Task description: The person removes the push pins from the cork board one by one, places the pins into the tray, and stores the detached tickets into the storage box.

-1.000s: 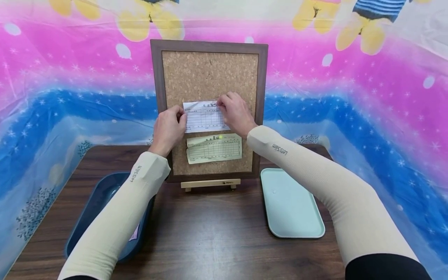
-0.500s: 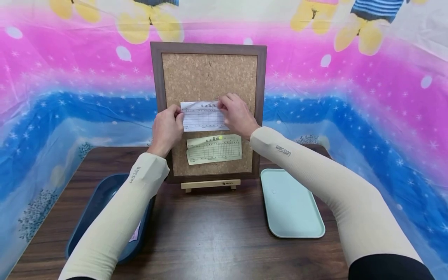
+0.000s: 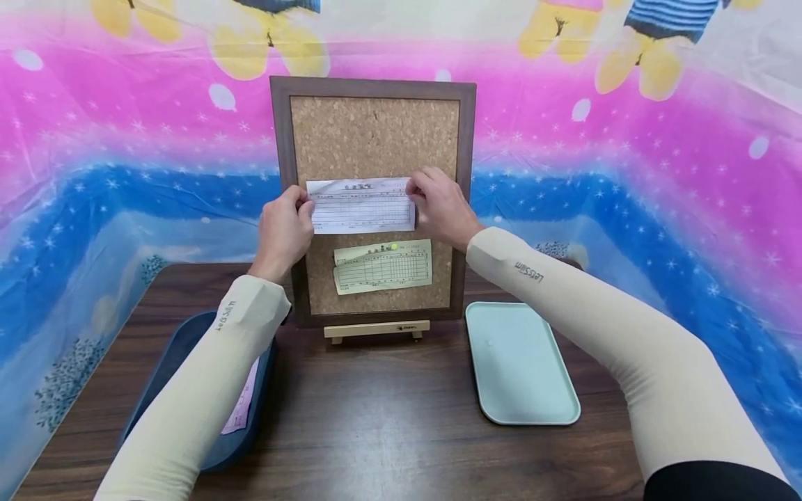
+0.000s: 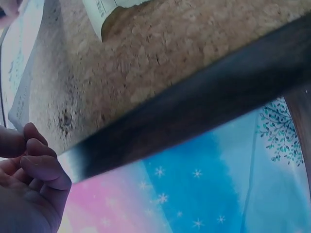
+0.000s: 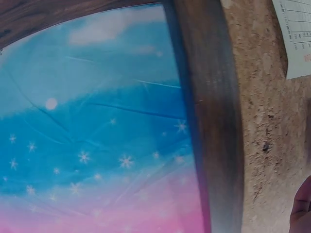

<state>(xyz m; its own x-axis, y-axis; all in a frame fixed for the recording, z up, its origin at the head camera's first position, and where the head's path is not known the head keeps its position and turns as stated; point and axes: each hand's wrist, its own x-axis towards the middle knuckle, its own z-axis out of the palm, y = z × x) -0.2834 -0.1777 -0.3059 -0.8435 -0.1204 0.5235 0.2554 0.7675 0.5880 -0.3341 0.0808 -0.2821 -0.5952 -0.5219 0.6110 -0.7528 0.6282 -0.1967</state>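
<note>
A white printed form (image 3: 360, 207) is stretched level in front of the framed corkboard (image 3: 376, 139). My left hand (image 3: 283, 228) pinches its left edge between thumb and fingers; the left wrist view shows the curled fingers (image 4: 41, 162) on the paper's corner. At the upper right corner my right hand (image 3: 443, 207) pinches the same sheet. Below it a yellowish form (image 3: 383, 268) is fixed to the cork by a yellow-green pin (image 3: 394, 247), its left side creased. In the right wrist view only a sliver of the right hand (image 5: 302, 208) shows.
The board stands on a small wooden easel (image 3: 377, 329). At left a dark blue tray (image 3: 263, 390), partly behind my left sleeve, holds pink paper (image 3: 243, 403). A pale green tray (image 3: 523, 369) lies at right on the wooden table (image 3: 363, 431). Patterned cloth hangs behind.
The white form has shifted left with my left hand. My right hand has moved right to its upper right corner, uncovering more of the sheet. More pink paper shows in the blue tray.
</note>
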